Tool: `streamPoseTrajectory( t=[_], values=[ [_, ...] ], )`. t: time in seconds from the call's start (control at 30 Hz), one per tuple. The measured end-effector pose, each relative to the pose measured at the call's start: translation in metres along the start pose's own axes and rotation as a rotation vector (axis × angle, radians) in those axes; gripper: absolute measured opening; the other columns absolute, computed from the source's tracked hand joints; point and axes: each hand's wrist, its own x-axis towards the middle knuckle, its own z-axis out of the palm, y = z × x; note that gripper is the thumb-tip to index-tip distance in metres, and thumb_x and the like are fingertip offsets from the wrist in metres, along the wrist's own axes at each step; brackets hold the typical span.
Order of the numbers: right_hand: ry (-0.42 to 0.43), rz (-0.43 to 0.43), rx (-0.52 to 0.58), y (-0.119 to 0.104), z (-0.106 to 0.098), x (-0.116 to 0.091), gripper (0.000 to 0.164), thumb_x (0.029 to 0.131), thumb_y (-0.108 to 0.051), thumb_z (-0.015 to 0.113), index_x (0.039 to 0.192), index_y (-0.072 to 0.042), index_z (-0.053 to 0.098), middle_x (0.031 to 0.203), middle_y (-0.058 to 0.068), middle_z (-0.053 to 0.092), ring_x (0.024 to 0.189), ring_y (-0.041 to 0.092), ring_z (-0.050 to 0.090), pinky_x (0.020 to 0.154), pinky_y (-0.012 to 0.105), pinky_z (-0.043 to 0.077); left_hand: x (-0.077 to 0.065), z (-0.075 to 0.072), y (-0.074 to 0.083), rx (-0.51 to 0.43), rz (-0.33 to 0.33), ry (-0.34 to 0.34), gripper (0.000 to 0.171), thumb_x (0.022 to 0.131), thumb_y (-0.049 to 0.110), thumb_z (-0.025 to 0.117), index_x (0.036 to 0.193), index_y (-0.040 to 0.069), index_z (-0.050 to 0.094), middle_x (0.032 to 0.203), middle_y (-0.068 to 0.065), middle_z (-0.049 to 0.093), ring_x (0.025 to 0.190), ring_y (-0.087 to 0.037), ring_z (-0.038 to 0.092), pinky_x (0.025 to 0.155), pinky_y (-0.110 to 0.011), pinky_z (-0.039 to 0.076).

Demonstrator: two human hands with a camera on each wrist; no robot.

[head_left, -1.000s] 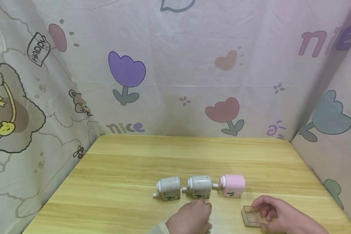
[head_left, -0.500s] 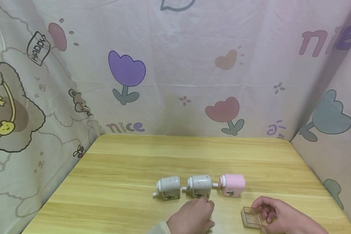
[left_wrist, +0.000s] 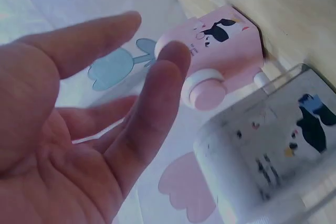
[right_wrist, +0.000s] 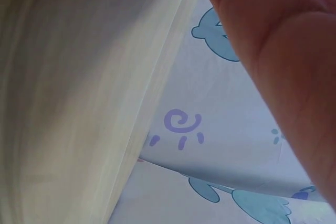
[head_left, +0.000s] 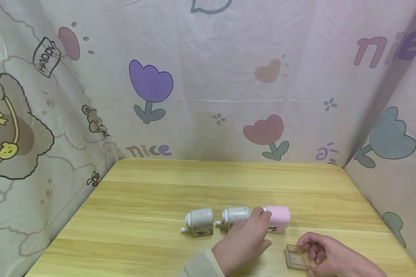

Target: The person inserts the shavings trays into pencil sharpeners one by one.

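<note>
Three small hand-crank pencil sharpeners stand in a row on the table. The left grey one point(head_left: 201, 220) and the middle grey one point(head_left: 235, 212) have white cranks; the pink sharpener point(head_left: 279, 216) is at the right. My left hand point(head_left: 244, 240) is over the front of the middle sharpener, fingertips near the pink one's crank side and partly hiding both. In the left wrist view its thumb and fingers are apart with nothing between them. My right hand point(head_left: 332, 254) holds a small clear shavings drawer point(head_left: 292, 264) by its right side, in front of the pink sharpener.
The wooden table point(head_left: 142, 196) meets a patterned cloth point(head_left: 208, 84) at the back and both sides. In the right wrist view, the table edge point(right_wrist: 142, 114) and cloth fill most of the picture.
My left hand has moved right and farther back, from in front of the middle sharpener toward the pink one. My right hand stays almost still with the drawer.
</note>
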Motion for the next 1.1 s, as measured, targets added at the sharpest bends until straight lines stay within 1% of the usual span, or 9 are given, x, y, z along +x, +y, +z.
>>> streamPoseTrajectory(
  t=[0.13,0.27,0.33,0.5,0.57,0.67,0.8,0.9,1.1],
  values=[
    [0.0,-0.014,-0.003,0.001,0.0,0.001,0.055,0.071,-0.003,0.074,0.119,0.003,0.048,0.091,0.009,0.048,0.075,0.015,0.05,0.062,0.03,0.046,0.013,0.009,0.005,0.016,-0.055,-0.007,0.079,0.076,0.03,0.079,0.14,0.008,0.037,0.117,-0.004,0.051,0.063,-0.003,0.048,0.05,-0.011,0.037],
    [0.006,-0.024,-0.002,0.001,0.001,0.002,0.054,0.071,-0.002,0.074,0.118,0.003,0.049,0.09,0.009,0.048,0.075,0.015,0.05,0.062,0.03,0.047,0.02,0.018,0.006,0.061,-0.066,-0.016,0.085,0.075,0.029,0.08,0.142,0.005,0.034,0.12,-0.007,0.051,0.058,-0.004,0.047,0.045,-0.011,0.035],
    [0.007,-0.025,0.0,0.001,0.002,0.002,0.054,0.071,-0.002,0.074,0.118,0.003,0.049,0.09,0.009,0.048,0.075,0.015,0.05,0.062,0.03,0.046,0.021,0.022,0.006,0.092,-0.053,0.003,0.08,0.075,0.028,0.08,0.139,0.005,0.038,0.115,-0.006,0.052,0.055,-0.003,0.044,0.043,-0.011,0.032],
    [0.012,-0.03,-0.003,0.001,0.002,0.002,0.054,0.071,-0.002,0.074,0.118,0.003,0.049,0.09,0.008,0.048,0.075,0.015,0.05,0.062,0.03,0.046,0.024,0.027,0.006,0.165,0.006,0.112,0.042,0.083,0.014,0.07,0.12,0.004,0.051,0.093,-0.002,0.048,0.047,-0.001,0.035,0.038,-0.01,0.025],
    [0.016,-0.03,-0.002,0.001,0.002,0.001,0.054,0.07,-0.001,0.075,0.117,0.003,0.049,0.089,0.008,0.048,0.075,0.015,0.05,0.061,0.031,0.046,0.026,0.027,0.006,0.156,0.011,0.124,0.033,0.084,0.008,0.066,0.113,0.005,0.053,0.089,-0.001,0.046,0.046,-0.001,0.034,0.038,-0.01,0.025],
    [0.016,-0.025,0.003,0.001,0.001,0.001,0.054,0.07,-0.001,0.075,0.117,0.003,0.049,0.09,0.008,0.047,0.075,0.016,0.049,0.061,0.031,0.045,0.03,0.027,0.007,0.114,-0.018,0.089,0.035,0.082,0.005,0.066,0.114,0.006,0.052,0.091,-0.002,0.048,0.048,-0.002,0.037,0.04,-0.01,0.028],
    [-0.005,-0.014,0.009,0.002,0.0,0.001,0.054,0.073,-0.004,0.074,0.119,0.004,0.048,0.092,0.008,0.047,0.076,0.015,0.049,0.062,0.031,0.045,0.035,0.03,0.009,0.092,-0.052,0.025,0.049,0.078,0.003,0.068,0.124,0.005,0.05,0.101,-0.006,0.054,0.054,-0.004,0.044,0.044,-0.011,0.033],
    [-0.021,-0.015,0.018,0.002,-0.001,0.001,0.053,0.075,-0.005,0.072,0.12,0.005,0.047,0.094,0.008,0.046,0.077,0.014,0.048,0.063,0.031,0.045,0.037,0.033,0.009,0.112,-0.041,0.024,0.052,0.076,0.001,0.069,0.124,0.004,0.049,0.101,-0.006,0.054,0.058,-0.005,0.047,0.046,-0.011,0.035],
    [-0.014,-0.025,0.016,0.003,-0.001,0.001,0.053,0.074,-0.004,0.072,0.12,0.005,0.047,0.095,0.008,0.046,0.077,0.015,0.048,0.063,0.03,0.045,0.038,0.036,0.007,0.115,-0.019,0.063,0.04,0.077,0.0,0.068,0.113,0.006,0.051,0.089,-0.001,0.05,0.057,-0.004,0.046,0.046,-0.01,0.036]
  ],
)
